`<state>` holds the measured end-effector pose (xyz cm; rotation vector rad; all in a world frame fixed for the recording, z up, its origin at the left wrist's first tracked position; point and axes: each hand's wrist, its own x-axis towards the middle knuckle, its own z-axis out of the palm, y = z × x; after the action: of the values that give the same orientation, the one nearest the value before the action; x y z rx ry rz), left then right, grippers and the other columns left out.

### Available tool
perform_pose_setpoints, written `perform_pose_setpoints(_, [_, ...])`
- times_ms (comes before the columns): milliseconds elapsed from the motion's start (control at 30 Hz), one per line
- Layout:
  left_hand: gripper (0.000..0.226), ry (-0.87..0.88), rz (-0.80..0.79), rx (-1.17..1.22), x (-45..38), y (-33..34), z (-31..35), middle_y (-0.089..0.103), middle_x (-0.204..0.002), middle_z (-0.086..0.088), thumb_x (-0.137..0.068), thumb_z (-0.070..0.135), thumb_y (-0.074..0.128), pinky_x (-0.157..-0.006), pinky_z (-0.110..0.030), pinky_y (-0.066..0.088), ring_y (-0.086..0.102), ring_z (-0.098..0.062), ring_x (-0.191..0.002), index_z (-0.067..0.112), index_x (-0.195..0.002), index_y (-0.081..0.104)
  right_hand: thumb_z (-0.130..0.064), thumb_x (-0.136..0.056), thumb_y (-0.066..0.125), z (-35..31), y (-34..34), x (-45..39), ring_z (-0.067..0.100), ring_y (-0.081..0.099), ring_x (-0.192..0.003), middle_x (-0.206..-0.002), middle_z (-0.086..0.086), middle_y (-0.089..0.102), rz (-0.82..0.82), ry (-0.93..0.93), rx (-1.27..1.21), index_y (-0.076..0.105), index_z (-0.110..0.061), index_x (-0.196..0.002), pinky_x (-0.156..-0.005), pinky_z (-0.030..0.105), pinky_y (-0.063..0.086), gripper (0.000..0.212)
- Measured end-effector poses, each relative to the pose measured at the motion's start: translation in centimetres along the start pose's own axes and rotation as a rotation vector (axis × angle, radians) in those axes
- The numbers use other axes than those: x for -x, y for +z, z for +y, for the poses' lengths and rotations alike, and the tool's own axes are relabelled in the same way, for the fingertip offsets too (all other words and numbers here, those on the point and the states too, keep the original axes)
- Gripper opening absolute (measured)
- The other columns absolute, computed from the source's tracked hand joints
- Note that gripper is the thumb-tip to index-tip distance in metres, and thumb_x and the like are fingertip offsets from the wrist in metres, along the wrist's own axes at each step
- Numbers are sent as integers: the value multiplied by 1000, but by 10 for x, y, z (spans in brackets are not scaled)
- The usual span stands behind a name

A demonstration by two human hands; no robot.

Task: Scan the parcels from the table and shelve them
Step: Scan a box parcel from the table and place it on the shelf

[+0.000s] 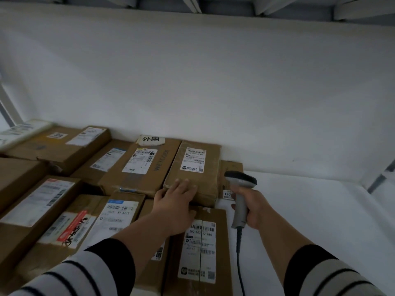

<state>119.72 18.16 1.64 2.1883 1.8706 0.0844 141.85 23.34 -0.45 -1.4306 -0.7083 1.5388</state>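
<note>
resting flat on the near end of a taped brown parcel (193, 171), left hand (175, 207), fingers (186, 183) extended and held close together, palm down, wrist crossing the far edge of a nearer parcel (201, 248) with a white barcode label. right hand (253, 208), fingers wrapped tight around the grey handle of a barcode scanner (240, 189), dark head tilted toward the taped parcel, cable (239, 253) hanging toward the near edge of the white surface (310, 210). taped parcel: lies against the back wall, long side touching a larger carton (139, 165) bearing a label with two printed characters; a small box (232, 178) sits just beside its right side, partly hidden behind the scanner. further cartons, labels up, packed edge to edge across the left half of the surface, back to front, some stacked. right half of the surface: bare from the parcels' right edges to the right corner post. striped sleeves at the near edge, both pushed up the forearm.
</note>
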Motion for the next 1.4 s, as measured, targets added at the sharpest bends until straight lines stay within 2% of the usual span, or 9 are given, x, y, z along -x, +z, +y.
perform_pose_setpoints(67, [71, -14, 42, 14, 4, 0, 0, -4, -164, 14, -94, 44, 50, -119, -46, -3, -11, -11, -150, 39, -154, 13, -8, -92, 67, 0, -3, 5, 26, 68, -94, -108, 16, 70, -1, -6, -15, 64, -7, -114, -83, 42, 56, 22])
perform_pose_setpoints(200, [68, -39, 78, 39, 15, 1, 5, 0, -164, 13, -95, 42, 49, -119, -46, -2, -8, -13, -150, 40, -154, 14, -4, -94, 62, 1, -11, 21, 28, 71, -80, -105, 19, 69, 14, 34, -44, 63, -3, -111, -66, 35, 56, 18])
perform_pose_setpoints(333, [66, -56, 100, 53, 32, -1, 6, 5, -164, 13, -96, 42, 48, -119, -46, 0, -5, -15, -151, 40, -154, 17, -5, -94, 61, 5, -14, 48, 24, 70, -61, -84, 15, 65, 42, 35, -49, 64, -2, -105, -55, 31, 55, 12])
perform_pose_setpoints(667, [57, -14, 267, 137, 136, -27, -35, 20, -160, 13, -94, 38, 51, -118, -47, 10, 8, -16, -149, 41, -147, 32, -19, -87, 74, 35, 36, 176, 27, 71, -69, -79, 17, 72, -64, -136, 46, 67, 1, -104, -60, 34, 57, 27])
perform_pose_setpoints(867, [54, -47, 336, 160, 238, -34, -122, 25, -158, 13, -93, 43, 50, -117, -49, 12, 14, -17, -147, 41, -146, 37, -22, -88, 75, 90, 130, 257, 27, 74, -68, -78, 15, 74, -150, -159, 86, 72, -3, -99, -53, 32, 56, 22])
perform_pose_setpoints(1000, [51, -128, 363, 160, 314, -31, -198, 31, -153, 13, -92, 39, 49, -114, -47, 18, 20, -18, -143, 42, -142, 41, -20, -88, 75, 139, 212, 303, 27, 72, -66, -77, 16, 72, -222, -166, 198, 71, -2, -100, -58, 35, 55, 22])
perform_pose_setpoints(1167, [49, -310, 367, 170, 387, -38, -292, 31, -154, 13, -94, 43, 48, -114, -47, 20, 22, -20, -144, 41, -142, 42, -21, -91, 73, 188, 315, 342, 26, 72, -72, -77, 12, 71, -407, -170, 336, 72, -7, -102, -69, 40, 55, 19])
perform_pose_setpoints(1300, [50, -454, 401, 194, 436, -41, -369, 31, -155, 12, -94, 44, 49, -114, -49, 19, 21, -20, -145, 40, -144, 40, -21, -91, 73, 219, 402, 358, 23, 71, -68, -74, 9, 70, -542, -129, 408, 72, -5, -95, -59, 30, 54, 17])
perform_pose_setpoints(1400, [50, -599, 391, 237, 464, -40, -428, 31, -155, 11, -95, 44, 48, -114, -49, 22, 22, -21, -144, 39, -144, 39, -23, -90, 75, 243, 467, 363, 23, 71, -70, -73, 9, 70, -652, -115, 477, 71, -3, -89, -61, 32, 53, 20])
